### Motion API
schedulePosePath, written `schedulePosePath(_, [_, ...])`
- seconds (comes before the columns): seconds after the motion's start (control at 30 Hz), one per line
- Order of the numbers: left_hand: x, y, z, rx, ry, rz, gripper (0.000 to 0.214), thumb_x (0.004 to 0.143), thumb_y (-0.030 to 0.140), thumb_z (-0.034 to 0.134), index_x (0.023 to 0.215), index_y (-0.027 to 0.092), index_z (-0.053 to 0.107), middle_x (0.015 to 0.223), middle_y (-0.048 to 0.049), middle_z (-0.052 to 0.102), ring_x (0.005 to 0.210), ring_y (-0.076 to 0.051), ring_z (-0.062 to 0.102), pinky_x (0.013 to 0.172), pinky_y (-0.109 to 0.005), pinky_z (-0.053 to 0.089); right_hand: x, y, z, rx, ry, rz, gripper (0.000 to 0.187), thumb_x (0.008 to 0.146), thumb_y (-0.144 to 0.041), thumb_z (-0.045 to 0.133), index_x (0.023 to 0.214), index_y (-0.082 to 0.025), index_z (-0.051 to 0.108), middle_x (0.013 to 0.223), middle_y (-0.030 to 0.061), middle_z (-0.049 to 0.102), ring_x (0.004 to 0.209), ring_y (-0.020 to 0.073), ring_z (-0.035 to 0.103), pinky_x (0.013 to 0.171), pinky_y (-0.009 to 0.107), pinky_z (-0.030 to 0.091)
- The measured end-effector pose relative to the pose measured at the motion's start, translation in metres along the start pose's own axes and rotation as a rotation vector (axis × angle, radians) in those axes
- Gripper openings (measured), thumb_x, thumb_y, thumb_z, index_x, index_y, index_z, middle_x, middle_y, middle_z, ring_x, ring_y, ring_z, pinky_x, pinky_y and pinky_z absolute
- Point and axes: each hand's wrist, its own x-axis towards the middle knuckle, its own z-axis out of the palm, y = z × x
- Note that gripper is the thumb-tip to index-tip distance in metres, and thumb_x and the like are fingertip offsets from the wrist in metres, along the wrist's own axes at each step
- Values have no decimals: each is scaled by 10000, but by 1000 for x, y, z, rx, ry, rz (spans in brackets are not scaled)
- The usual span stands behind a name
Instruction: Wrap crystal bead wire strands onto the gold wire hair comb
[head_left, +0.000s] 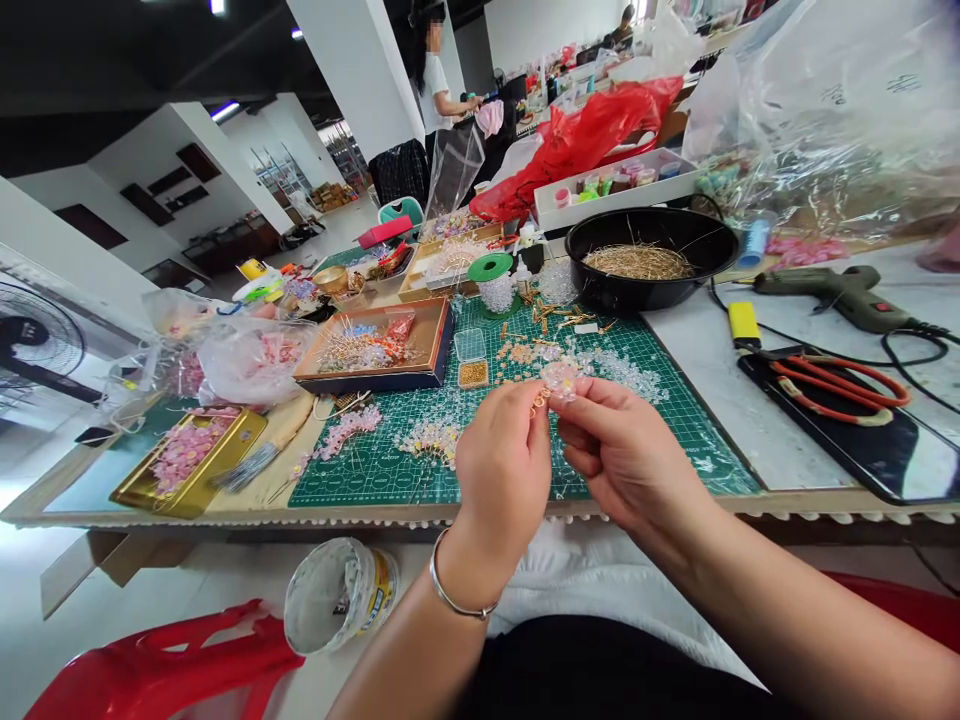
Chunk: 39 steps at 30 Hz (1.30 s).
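Observation:
My left hand (501, 455), a silver bangle at its wrist, is closed with the fingertips around a gold-coloured looped piece (538, 402). Against it, my right hand (626, 445) pinches a clear pale-pink flower ornament (561, 380) between thumb and forefinger. Both hands meet above the green cutting mat (697, 455). Whether the gold loops and the flower are joined is hidden by my fingers. Left of my hands lie a white-and-yellow beaded flower spray (431, 440) and a pink beaded spray (349, 432). Clear beads (630, 375) are scattered beyond my right hand.
At the back, a black pan (652, 285) holds gold pins. A glue gun (832, 295) and a dark tablet (862, 420) lie right. A blue-edged box (375, 380), a gold tray (187, 500) and a small bead box (472, 372) stand left. A co-worker (442, 95) stands far back.

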Motion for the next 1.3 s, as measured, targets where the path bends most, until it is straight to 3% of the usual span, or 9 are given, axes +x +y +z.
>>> schedulePosePath(0.17, [-9, 6, 1, 37, -32, 19, 163, 949, 115, 533, 1090, 149, 609, 961, -98, 754, 851, -195, 723, 727, -304, 574, -2, 5, -5, -44, 63, -102, 355, 638, -349, 851, 676, -187, 537, 523, -80, 392, 424, 31, 243, 385, 200, 137])
schedulePosePath(0.33, [-17, 10, 1, 127, -103, 53, 108, 968, 153, 523, 1033, 151, 609, 783, -56, 741, 650, -168, 701, 570, -261, 502, -5, 2, -11, -122, 103, -226, 268, 696, -302, 805, 722, -204, 557, 528, -77, 421, 439, 49, 298, 412, 210, 191])
schedulePosePath(0.6, [-27, 13, 11, 190, -115, 111, 191, 964, 130, 467, 1109, 126, 590, 715, -66, 727, 565, -197, 674, 485, -293, 447, -5, 6, -22, -413, 217, -398, 156, 796, -316, 708, 805, -213, 592, 562, -54, 466, 495, 85, 366, 478, 234, 285])
schedulePosePath(0.8, [-36, 22, 8, 120, -147, 97, 341, 932, 87, 509, 1272, 110, 493, 846, -74, 744, 665, -193, 697, 580, -300, 522, -2, -12, -27, -686, 351, -514, 121, 799, -316, 673, 794, -217, 604, 528, -54, 453, 476, 94, 355, 471, 254, 259])
schedulePosePath(0.9, [-36, 25, -1, -38, -236, 93, 317, 905, 59, 529, 1214, 134, 533, 882, -65, 736, 714, -188, 692, 631, -302, 546, -1, -22, -33, -844, 358, -506, 117, 808, -315, 648, 764, -215, 605, 510, -51, 445, 466, 98, 353, 474, 264, 265])
schedulePosePath(1.0, [-32, 29, -16, -216, -437, 46, 216, 899, 51, 518, 1055, 163, 618, 911, -64, 725, 794, -181, 686, 704, -298, 559, -1, -26, -41, -1025, 299, -445, 144, 814, -343, 616, 751, -215, 613, 518, -36, 487, 472, 113, 397, 476, 268, 294])
schedulePosePath(1.13, [-23, 34, -41, -350, -676, 51, 117, 924, 148, 573, 988, 155, 671, 896, -64, 723, 823, -180, 682, 745, -287, 557, -9, -22, -57, -1247, 110, -352, 198, 831, -383, 561, 725, -223, 609, 569, -11, 577, 525, 139, 474, 524, 277, 345])
schedulePosePath(1.23, [-12, 36, -61, -483, -841, 105, 98, 899, 259, 667, 943, 175, 694, 831, -38, 728, 750, -155, 679, 689, -240, 548, -21, -16, -70, -1372, -56, -285, 221, 829, -388, 565, 677, -228, 586, 527, -13, 566, 490, 139, 449, 506, 280, 297])
schedulePosePath(1.3, [-3, 37, -70, -564, -904, 36, 40, 882, 239, 692, 873, 201, 698, 775, -9, 716, 711, -133, 661, 672, -219, 529, -32, -11, -78, -1420, -171, -247, 243, 811, -379, 595, 625, -226, 567, 507, -12, 567, 469, 136, 449, 483, 277, 269])
